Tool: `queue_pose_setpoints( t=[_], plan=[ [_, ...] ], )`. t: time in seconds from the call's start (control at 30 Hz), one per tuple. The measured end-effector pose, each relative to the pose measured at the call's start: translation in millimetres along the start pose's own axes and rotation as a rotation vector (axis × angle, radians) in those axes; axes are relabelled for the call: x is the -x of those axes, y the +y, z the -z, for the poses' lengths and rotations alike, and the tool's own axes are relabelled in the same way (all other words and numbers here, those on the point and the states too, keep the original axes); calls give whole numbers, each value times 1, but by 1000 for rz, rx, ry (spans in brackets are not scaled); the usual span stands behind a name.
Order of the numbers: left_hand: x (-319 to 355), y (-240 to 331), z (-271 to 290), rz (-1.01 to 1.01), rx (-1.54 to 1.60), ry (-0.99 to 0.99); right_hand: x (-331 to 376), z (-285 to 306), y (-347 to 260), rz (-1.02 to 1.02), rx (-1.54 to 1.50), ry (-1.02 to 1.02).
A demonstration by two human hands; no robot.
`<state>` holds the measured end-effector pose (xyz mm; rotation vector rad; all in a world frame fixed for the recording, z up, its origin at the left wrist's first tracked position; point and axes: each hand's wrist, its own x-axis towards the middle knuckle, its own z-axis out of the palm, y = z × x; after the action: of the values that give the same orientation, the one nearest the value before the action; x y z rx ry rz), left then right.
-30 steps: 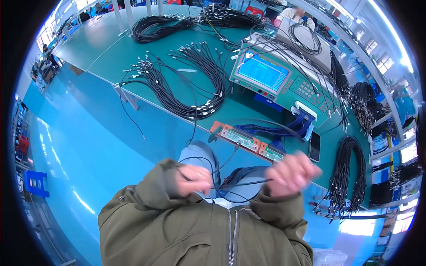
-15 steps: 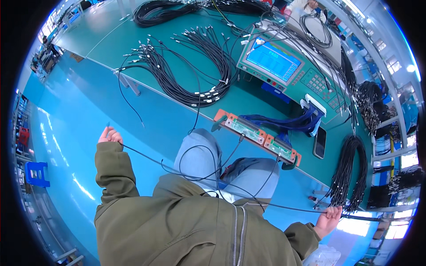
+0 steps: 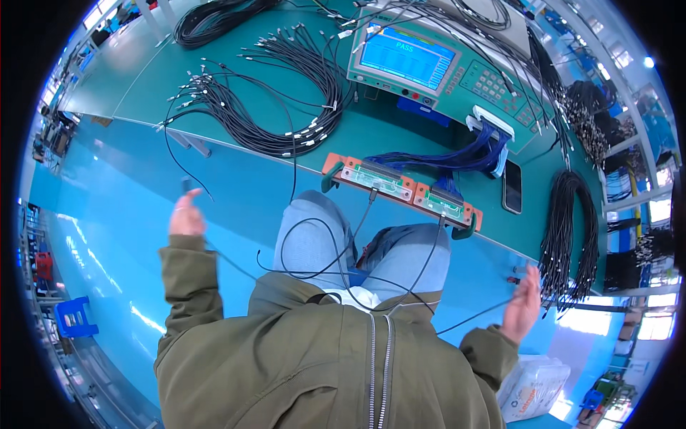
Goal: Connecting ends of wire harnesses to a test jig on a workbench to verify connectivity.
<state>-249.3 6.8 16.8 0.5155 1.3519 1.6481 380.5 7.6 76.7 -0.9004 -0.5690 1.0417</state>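
Note:
A thin black cable (image 3: 473, 318) sags across my lap, running toward both hands. My left hand (image 3: 187, 217) is raised at the left, fingers closed on one end, with a dark connector (image 3: 187, 184) poking above the fingertips. Out at the right, my right hand (image 3: 523, 306) is closed at the cable's other stretch; the fingers are slightly blurred and the exact grip is partly hidden. Between them, the test fixture (image 3: 400, 188) with orange ends and green boards sits at the table edge. Two black plugs sit in it, and their cables hang down over my thighs.
A green tester (image 3: 443, 79) with a lit blue screen stands behind the fixture, joined by blue wires (image 3: 443, 157). A curved bundle of black cables (image 3: 250, 136) lies left on the green table. A phone (image 3: 512, 187) and another hanging cable bundle (image 3: 568, 236) are at the right.
My right hand has risen and its fingers have straightened somewhat. The cable between my hands has gone slack. My left hand has shifted slightly right, and the whole view has moved.

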Motion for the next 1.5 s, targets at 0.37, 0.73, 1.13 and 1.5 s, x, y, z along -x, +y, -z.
queue_pose_setpoints(
  t=[0.37, 0.73, 1.13, 1.5],
  plan=[
    [46, -89, -194, 339, -108, -403, 1, -88, 125, -280, 663, -318],
    [47, -128, -235, -96, -290, -371, -15, -118, 143, -355, 416, -200],
    [48, -144, -275, 201, -39, -296, 1, -91, 159, -484, 184, -161],
    [72, -139, -260, 399, -150, -378, -18, -94, 154, -607, 254, -189]
  ],
)
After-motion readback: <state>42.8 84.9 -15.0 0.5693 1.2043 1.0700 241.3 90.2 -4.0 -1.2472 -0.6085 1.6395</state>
